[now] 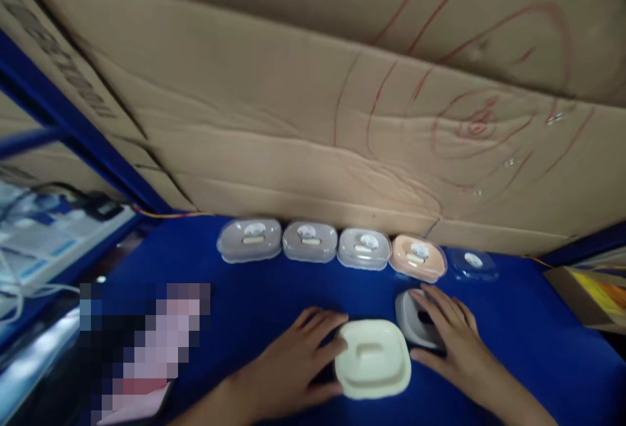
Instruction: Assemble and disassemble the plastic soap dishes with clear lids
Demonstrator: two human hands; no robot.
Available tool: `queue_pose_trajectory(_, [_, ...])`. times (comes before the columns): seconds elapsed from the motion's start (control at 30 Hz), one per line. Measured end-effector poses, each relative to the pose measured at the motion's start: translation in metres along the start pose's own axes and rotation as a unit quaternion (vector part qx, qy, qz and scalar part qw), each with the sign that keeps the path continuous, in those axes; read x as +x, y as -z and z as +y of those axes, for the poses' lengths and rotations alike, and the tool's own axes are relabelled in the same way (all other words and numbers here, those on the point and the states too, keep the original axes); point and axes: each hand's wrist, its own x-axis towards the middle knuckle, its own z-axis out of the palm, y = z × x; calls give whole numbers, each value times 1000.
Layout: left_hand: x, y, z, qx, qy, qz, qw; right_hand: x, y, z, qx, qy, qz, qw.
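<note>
Near the front of the blue tabletop, a cream rounded-rectangle plastic piece (374, 383) with a raised bar lies flat; I cannot tell whether it is a lid or a whole box. My left hand (293, 361) is closed on its left side, fingers at the rim and over it. Just behind it to the right is a grey container (407, 318), partly covered by my right hand (452, 331). The right fingers reach over its far edge and the thumb lies at its near side, so the hand spans it. A dark patch shows on its top.
Along the cardboard wall (274, 113) stands a row of clear-lidded containers, among them a grey one (310, 253), a peach one (433, 266) and a clear one (472, 273). A cardboard box (577, 299) sits at right. Left are a blurred, pixelated object (147, 348) and cables.
</note>
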Motion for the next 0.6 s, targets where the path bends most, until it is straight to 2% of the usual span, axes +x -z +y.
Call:
queue_pose_trajectory(0.13, [1, 3, -6, -28, 10, -44, 999, 8, -15, -5, 18, -26, -2, 999])
queue_pose_trajectory(0.33, [4, -2, -19, -57, 51, -109, 991, 3, -8, -16, 112, -41, -67, 991])
queue_pose_trajectory(0.47, [8, 2, -14, -57, 121, -80, 988, 3, 13, -33, 138, -51, -94, 985])
queue_pose_trajectory(0.6, [12, 6, -7, -40, 146, -35, 988, 7, 36, -50, 129, -54, -90, 986])
